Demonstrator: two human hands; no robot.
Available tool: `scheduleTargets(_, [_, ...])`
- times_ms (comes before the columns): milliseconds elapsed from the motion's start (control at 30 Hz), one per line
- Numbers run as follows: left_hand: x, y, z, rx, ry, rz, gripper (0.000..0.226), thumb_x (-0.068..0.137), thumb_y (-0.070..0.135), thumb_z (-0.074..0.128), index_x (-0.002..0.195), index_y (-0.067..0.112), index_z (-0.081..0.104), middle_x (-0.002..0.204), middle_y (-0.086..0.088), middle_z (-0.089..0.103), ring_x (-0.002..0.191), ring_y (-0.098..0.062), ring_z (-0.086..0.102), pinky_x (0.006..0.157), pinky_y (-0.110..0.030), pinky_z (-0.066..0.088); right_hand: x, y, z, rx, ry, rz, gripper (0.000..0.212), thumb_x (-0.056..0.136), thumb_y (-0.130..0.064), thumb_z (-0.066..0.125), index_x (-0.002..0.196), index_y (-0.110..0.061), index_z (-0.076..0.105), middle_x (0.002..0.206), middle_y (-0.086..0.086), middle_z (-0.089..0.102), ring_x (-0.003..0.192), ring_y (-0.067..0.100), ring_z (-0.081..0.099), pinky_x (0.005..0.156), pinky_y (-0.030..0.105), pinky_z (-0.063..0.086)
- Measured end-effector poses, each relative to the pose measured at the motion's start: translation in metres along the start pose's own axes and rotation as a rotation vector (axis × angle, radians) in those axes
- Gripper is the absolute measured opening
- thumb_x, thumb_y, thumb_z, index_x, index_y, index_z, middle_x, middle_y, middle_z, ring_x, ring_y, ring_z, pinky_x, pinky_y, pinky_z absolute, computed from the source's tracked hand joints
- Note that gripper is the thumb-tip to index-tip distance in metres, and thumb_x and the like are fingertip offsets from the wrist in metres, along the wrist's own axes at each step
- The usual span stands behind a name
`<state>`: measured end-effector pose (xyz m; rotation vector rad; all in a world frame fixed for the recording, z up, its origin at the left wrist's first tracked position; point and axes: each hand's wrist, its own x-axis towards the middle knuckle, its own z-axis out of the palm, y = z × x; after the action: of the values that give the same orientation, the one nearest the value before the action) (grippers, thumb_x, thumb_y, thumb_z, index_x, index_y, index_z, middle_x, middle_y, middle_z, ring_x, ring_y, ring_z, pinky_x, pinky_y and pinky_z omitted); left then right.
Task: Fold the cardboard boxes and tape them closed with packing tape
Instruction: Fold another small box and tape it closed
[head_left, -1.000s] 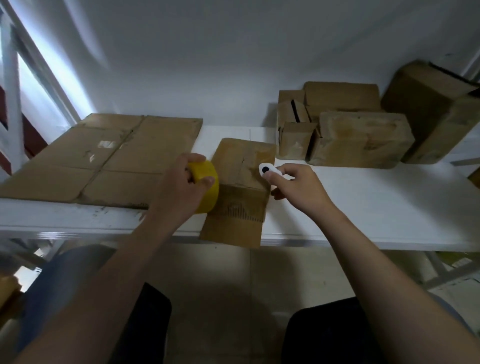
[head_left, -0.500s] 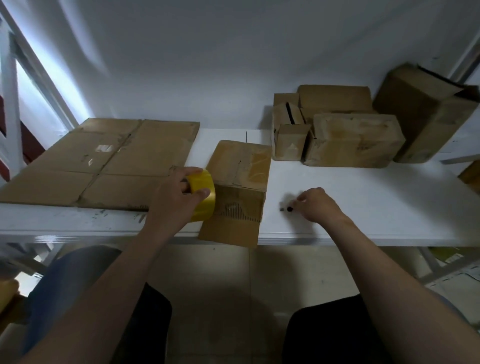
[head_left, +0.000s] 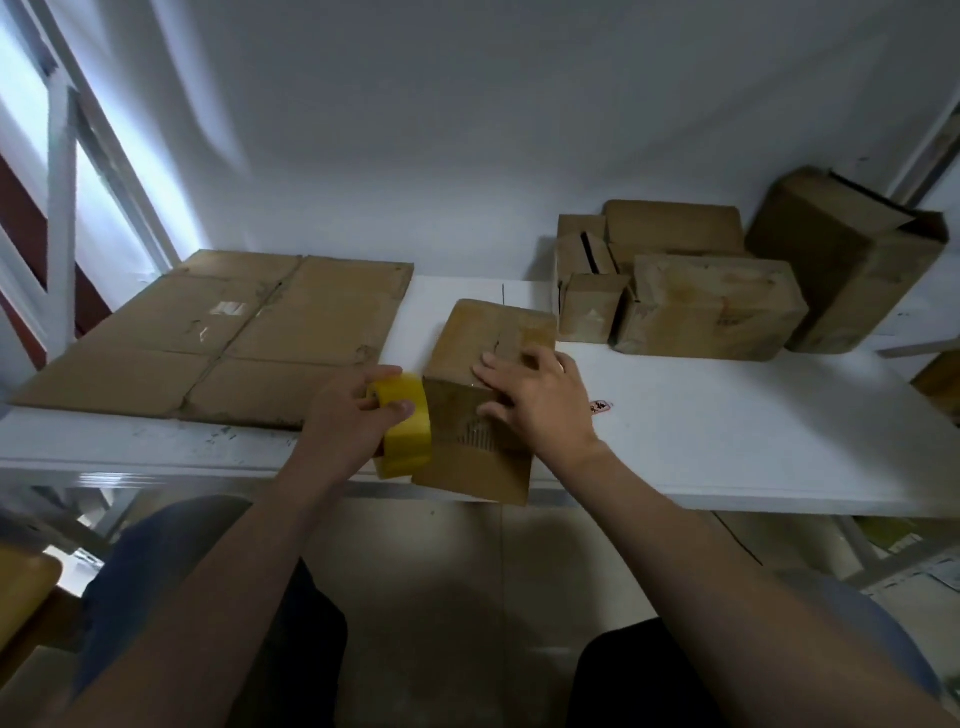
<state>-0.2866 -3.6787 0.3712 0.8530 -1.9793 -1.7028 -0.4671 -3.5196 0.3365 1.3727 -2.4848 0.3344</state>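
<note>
**A:** How far along is this?

**B:** Roughly midway, I'd judge. One box (head_left: 483, 332) stands folded at the near edge of the table (head_left: 727, 441), about centre. There's a sheen on its near face that may be tape already stuck down.

**A:** And the hands?

**B:** The left hand (head_left: 348, 415) is curled round the yellow tape (head_left: 408, 426), thumb across the roll's outer face, and holds it against the box's left side. The right hand (head_left: 535, 400) lies flat on the box with its fingers spread over the top and the thumb on the near face. It presses the box and holds nothing.

**A:** So that one is being sealed?

**B:** It looks that way. I can't tell whether a strip runs from the roll to the box, or whether every seam is covered.

**A:** What's finished?

**B:** A pile (head_left: 711, 306) of made-up boxes sits far right. The biggest one has a flap standing open, so it may need closing.

**A:** What's left?

**B:** The flat cardboard (head_left: 218, 338) at the left is unfolded, so it needs both folding and taping. A small object (head_left: 600, 405) lies just right of the right hand. It may be a cutter, but it's too small to tell.
</note>
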Motion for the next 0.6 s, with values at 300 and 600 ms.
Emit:
scheduleTargets(300, [-0.031, 0.012, -0.005, -0.258, -0.111, -0.187, 0.02, 0.1, 0.02, 0.063, 0.119, 0.021, 0.069, 0.114, -0.017, 0.069, 0.099, -0.039, 0.071, 0.087, -0.05, 0.059, -0.019, -0.026, -0.015, -0.004, 0.105, 0.032, 0.06, 0.094, -0.067, 0.048, 0.145, -0.035, 0.044, 0.144, -0.008, 0.051, 0.131, 0.028, 0.037, 0.103, 0.05, 0.033])
scheduleTargets(600, [-0.049, 0.04, 0.012, -0.194, -0.294, -0.133, 0.022, 0.106, 0.022, 0.051, 0.121, 0.029, 0.065, 0.111, -0.008, 0.071, 0.098, -0.022, 0.07, 0.075, -0.035, 0.061, -0.06, -0.083, -0.05, 0.861, 0.035, 0.222, 0.072, 0.078, -0.039, 0.085, 0.131, -0.041, 0.036, 0.112, -0.032, 0.051, 0.1, -0.007, 0.057, 0.085, 0.022, 0.054])
